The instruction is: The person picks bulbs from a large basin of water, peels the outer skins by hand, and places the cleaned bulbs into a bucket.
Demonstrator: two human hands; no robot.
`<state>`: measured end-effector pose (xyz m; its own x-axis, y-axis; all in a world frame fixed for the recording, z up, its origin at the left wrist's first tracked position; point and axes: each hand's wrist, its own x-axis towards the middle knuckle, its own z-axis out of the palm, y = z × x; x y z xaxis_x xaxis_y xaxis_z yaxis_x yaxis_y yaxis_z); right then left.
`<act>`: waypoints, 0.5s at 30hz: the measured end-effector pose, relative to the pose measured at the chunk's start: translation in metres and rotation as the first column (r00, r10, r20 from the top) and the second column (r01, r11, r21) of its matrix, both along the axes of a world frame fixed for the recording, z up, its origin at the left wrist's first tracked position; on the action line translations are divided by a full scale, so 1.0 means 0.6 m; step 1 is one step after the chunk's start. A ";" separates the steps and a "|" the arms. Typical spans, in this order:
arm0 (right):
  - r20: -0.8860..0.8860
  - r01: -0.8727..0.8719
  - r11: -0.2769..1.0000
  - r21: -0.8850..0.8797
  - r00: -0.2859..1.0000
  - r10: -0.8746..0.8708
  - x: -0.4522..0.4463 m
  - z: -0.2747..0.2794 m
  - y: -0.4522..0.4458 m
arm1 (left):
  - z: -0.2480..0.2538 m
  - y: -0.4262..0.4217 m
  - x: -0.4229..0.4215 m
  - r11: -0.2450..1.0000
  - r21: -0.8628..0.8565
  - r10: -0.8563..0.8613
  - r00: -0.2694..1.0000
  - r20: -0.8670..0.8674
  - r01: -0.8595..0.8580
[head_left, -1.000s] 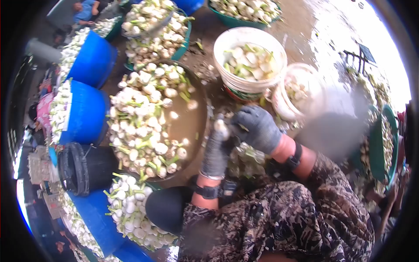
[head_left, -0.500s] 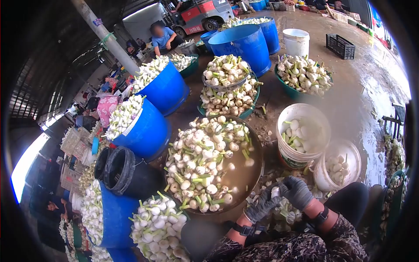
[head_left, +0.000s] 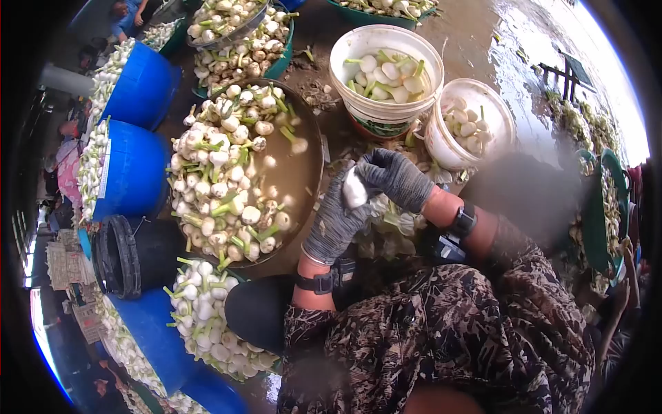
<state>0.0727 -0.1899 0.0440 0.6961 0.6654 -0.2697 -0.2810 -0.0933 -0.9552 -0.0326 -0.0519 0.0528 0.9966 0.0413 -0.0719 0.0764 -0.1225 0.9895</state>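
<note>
My left hand [head_left: 334, 221], in a grey glove, is closed around a white garlic bulb [head_left: 355, 188]. My right hand [head_left: 400, 181], also gloved, is bent against the bulb's upper side with its fingers drawn together; what its fingertips grip is hidden. Under both hands lies a heap of pale peelings [head_left: 398, 224]. To their left, a wide round basin [head_left: 318, 155] holds muddy water and many bulbs with green stems. Just beyond my hands stand a white bucket [head_left: 386, 114] of cleaned bulbs in liquid and a smaller white bucket [head_left: 441, 148] with more bulbs.
Blue tubs [head_left: 131, 169] heaped with bulbs and a black bucket [head_left: 155, 255] stand at the left. A pile of white bulbs [head_left: 214, 317] is beside my knee. Green tubs [head_left: 610, 214] are at the right. Another person [head_left: 127, 19] is at the top left.
The view swung up over the wider yard half a second ago and has tilted back down. Both hands stay together at the bulb, which now shows larger and whiter between them.
</note>
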 end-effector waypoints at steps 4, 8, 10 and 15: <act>0.485 0.027 0.999 -0.023 0.874 -0.013 -0.007 0.014 -0.003 | -0.023 0.005 -0.004 0.952 -0.295 0.125 0.985 0.122 -0.085; 0.399 0.042 0.995 0.089 0.914 -0.075 -0.018 -0.001 0.010 | -0.076 0.020 0.012 0.983 -0.027 0.182 0.982 0.045 -0.181; 0.079 0.109 0.989 0.105 0.990 -0.117 0.000 -0.018 0.017 | -0.064 0.012 0.008 0.971 0.010 0.236 0.966 0.107 -0.238; -0.380 0.283 0.929 0.239 0.908 -0.178 0.050 -0.038 -0.003 | -0.069 0.002 0.014 0.875 -0.379 0.352 0.934 0.067 -0.302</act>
